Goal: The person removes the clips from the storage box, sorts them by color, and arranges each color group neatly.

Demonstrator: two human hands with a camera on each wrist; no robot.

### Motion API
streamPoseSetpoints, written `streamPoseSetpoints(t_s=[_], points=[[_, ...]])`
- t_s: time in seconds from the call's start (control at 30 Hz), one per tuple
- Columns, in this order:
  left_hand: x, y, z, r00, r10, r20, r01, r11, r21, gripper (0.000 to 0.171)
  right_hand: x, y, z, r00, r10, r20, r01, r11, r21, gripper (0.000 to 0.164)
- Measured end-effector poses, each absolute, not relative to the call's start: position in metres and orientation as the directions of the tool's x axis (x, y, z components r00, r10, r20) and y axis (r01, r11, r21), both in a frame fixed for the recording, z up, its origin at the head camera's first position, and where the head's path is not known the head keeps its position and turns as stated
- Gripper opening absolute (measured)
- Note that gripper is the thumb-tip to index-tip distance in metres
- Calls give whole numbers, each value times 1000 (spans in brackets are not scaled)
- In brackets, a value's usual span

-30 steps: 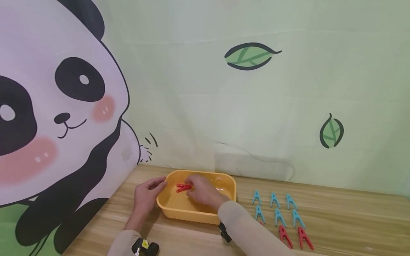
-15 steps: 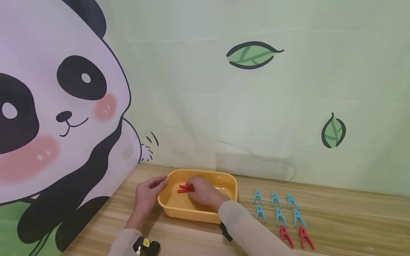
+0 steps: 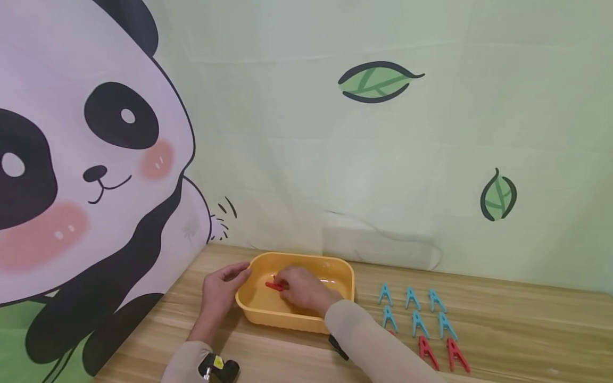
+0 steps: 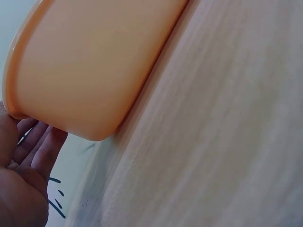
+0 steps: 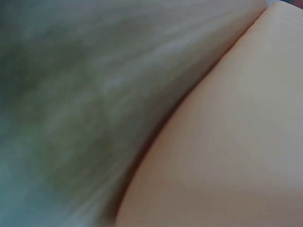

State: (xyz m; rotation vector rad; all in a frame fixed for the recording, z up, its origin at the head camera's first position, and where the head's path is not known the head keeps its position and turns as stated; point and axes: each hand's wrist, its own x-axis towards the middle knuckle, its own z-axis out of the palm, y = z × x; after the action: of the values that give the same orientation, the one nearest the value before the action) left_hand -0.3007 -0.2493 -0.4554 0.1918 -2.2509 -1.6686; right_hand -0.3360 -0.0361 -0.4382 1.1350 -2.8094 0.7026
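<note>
A yellow plastic basin (image 3: pixel 287 321) stands on the table in the head view, its side filling much of the left wrist view. My left hand (image 3: pixel 221 290) holds the basin's left rim, thumb over the edge and fingers along the outside wall (image 4: pixel 80 71). Inside the basin, my right hand (image 3: pixel 304 290) reaches low and pinches a red clothespin (image 3: pixel 274 286), whose legs point left. The rest of the clothespin is hidden by the fingers. In the right wrist view only the basin's outer wall (image 5: pixel 227 142) and the blurred tabletop show.
Right of the basin, several blue clothespins (image 3: pixel 416 324) lie in two rows on the wooden table (image 3: pixel 527 330). Red clothespins (image 3: pixel 457 355) lie nearer, one partly behind the right sleeve (image 3: pixel 373 340). A wall cloth (image 3: pixel 268 133) with a panda hangs behind.
The red clothespin has turned in the right fingers and sits lower, with less of it showing. My left hand stays at the rim. The head view has shifted slightly.
</note>
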Motion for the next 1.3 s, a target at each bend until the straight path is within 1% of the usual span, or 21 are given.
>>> streamPoseSetpoints(t_s=[0.13,0.4,0.47,0.63,0.77,0.9,1.0,1.17,1.3], points=[[-301,-249,-455,-936,-300,183,86,310,947,31,-337,-36,-438,-740,-641,204,-658,627,-417,10],[-301,-249,-455,-934,-304,188,87,317,945,31,-336,-36,-436,-753,-626,205,-638,618,-459,6],[-302,-249,-455,-933,-306,189,86,318,944,31,-335,-35,-434,-760,-617,203,-624,607,-493,5],[-302,-249,-457,-929,-317,190,84,321,943,30,-331,-33,-429,-800,-578,160,-538,574,-618,7],[-302,-249,-457,-928,-318,192,86,321,943,30,-329,-32,-426,-814,-563,145,-497,546,-674,12],[-300,-249,-457,-929,-320,187,83,312,946,31,-328,-32,-422,-810,-567,153,-499,528,-687,16],[-300,-249,-456,-929,-322,183,80,308,948,31,-325,-30,-417,-791,-583,188,-534,506,-678,17],[-301,-249,-456,-931,-318,179,77,308,948,30,-317,-24,-408,-758,-600,256,-578,436,-690,15],[-302,-249,-456,-931,-316,183,82,308,948,30,-312,-17,-403,-763,-585,277,-573,413,-708,14]])
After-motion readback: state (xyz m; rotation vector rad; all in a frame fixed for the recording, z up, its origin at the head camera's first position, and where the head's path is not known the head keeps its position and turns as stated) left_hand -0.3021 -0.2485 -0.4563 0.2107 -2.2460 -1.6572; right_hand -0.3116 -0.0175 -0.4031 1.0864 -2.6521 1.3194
